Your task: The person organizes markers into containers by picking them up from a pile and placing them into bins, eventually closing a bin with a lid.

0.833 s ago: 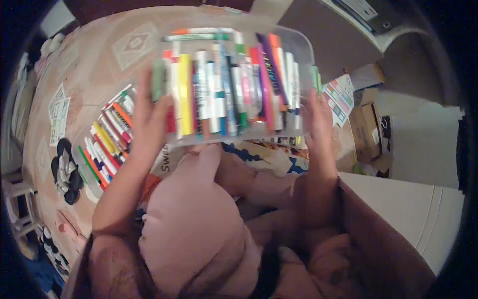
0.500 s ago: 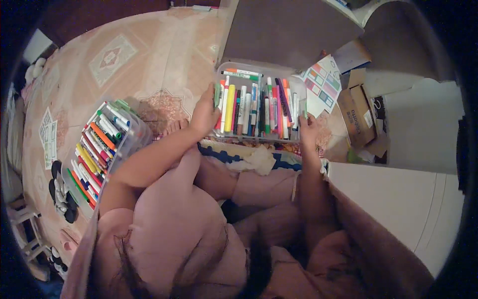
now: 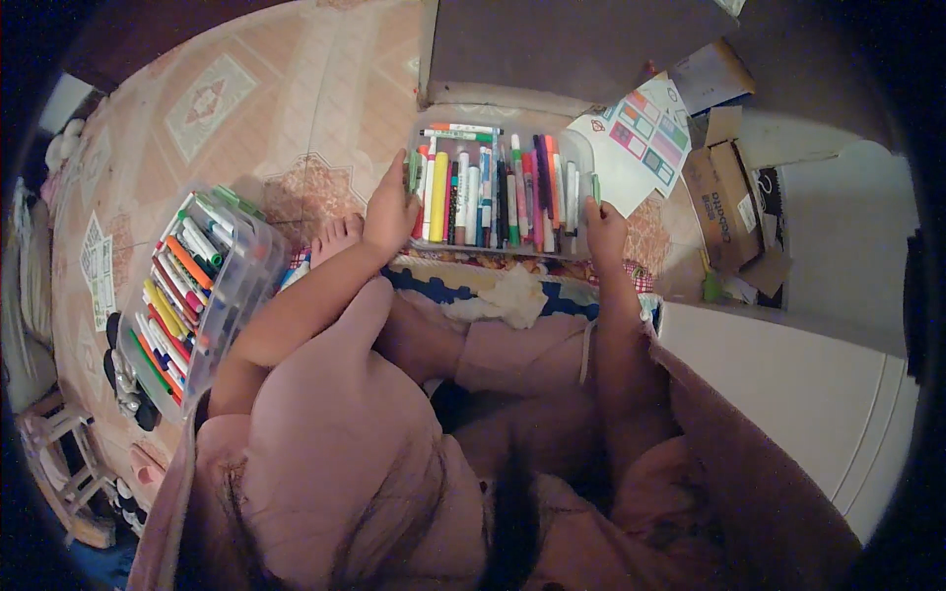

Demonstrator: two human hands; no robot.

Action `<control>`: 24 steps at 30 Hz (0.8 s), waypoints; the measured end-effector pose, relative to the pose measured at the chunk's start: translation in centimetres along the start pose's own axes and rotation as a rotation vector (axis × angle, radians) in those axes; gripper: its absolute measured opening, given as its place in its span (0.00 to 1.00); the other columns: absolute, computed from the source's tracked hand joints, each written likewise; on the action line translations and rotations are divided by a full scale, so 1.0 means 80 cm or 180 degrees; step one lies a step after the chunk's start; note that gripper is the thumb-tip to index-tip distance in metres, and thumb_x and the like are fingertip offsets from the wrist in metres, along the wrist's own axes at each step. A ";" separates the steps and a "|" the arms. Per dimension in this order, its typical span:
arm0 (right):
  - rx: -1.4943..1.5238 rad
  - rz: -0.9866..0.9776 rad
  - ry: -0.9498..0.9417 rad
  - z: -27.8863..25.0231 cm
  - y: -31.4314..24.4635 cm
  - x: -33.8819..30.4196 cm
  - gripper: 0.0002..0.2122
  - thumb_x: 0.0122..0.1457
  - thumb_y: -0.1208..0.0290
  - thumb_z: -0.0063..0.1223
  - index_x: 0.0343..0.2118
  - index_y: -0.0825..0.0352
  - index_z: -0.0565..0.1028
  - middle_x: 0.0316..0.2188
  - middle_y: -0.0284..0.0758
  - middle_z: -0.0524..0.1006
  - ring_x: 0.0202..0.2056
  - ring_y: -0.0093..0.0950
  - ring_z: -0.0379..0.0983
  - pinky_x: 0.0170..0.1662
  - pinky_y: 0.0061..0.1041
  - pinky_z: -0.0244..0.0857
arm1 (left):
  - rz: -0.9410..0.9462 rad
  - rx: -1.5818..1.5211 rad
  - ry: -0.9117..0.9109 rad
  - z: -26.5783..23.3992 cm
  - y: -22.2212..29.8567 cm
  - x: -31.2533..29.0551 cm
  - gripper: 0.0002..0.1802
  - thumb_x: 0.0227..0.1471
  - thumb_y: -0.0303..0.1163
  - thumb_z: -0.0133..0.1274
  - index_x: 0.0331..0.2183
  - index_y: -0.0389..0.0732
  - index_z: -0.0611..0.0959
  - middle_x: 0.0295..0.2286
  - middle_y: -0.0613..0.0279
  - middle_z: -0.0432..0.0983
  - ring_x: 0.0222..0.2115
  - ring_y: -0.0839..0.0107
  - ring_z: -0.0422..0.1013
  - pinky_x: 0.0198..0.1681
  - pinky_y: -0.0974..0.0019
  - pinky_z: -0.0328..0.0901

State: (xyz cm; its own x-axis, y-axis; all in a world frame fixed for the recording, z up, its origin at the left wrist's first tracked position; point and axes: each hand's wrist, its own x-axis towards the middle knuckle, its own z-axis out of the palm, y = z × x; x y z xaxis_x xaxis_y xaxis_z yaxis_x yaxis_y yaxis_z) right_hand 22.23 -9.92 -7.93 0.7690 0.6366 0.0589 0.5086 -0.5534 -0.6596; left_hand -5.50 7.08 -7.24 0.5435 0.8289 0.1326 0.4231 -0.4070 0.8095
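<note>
Clear marker tray (image 3: 498,192), upper centre of frame, gripped at its ends by left hand (image 3: 389,212) and right hand (image 3: 603,225), resting on tiled floor (image 3: 296,108).

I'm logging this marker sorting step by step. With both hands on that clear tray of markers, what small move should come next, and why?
Probably letting go of the clear tray. It appears to lie flat on the floor, with the left hand and the right hand gripping its two near corners. The markers lie in tidy rows, so nothing seems to need steadying.
</note>
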 end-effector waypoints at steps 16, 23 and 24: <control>0.0416 0.0117 -0.0207 0.004 -0.008 0.006 0.16 0.50 0.61 0.48 0.17 0.71 0.69 0.10 0.26 0.61 0.16 0.15 0.54 0.19 0.19 0.50 | -0.0104 -0.0032 0.0174 -0.006 -0.006 0.002 0.31 0.40 0.20 0.44 0.50 0.39 0.56 0.40 0.41 0.64 0.39 0.49 0.63 0.41 0.59 0.60; 0.1429 0.0378 -0.0531 0.004 -0.011 0.002 0.13 0.51 0.62 0.47 0.19 0.68 0.71 0.14 0.23 0.65 0.18 0.13 0.57 0.21 0.14 0.52 | -0.0169 -0.0135 0.0190 -0.008 -0.008 0.005 0.31 0.40 0.20 0.43 0.50 0.38 0.56 0.42 0.43 0.63 0.40 0.51 0.63 0.43 0.62 0.59; 0.1564 0.0460 -0.0585 0.007 -0.011 0.002 0.13 0.51 0.62 0.47 0.21 0.68 0.71 0.15 0.24 0.65 0.19 0.13 0.57 0.22 0.14 0.52 | -0.0119 -0.0111 0.0193 -0.007 -0.010 0.005 0.31 0.40 0.20 0.43 0.50 0.37 0.55 0.41 0.42 0.63 0.40 0.51 0.63 0.43 0.62 0.59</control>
State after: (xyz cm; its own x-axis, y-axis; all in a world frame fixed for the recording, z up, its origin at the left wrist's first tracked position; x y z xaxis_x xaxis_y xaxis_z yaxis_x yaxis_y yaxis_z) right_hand 21.68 -9.07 -7.75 0.7148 0.6805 -0.1613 0.1279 -0.3540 -0.9265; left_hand -6.07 7.97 -7.51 0.4824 0.8654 0.1353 0.4163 -0.3624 0.8339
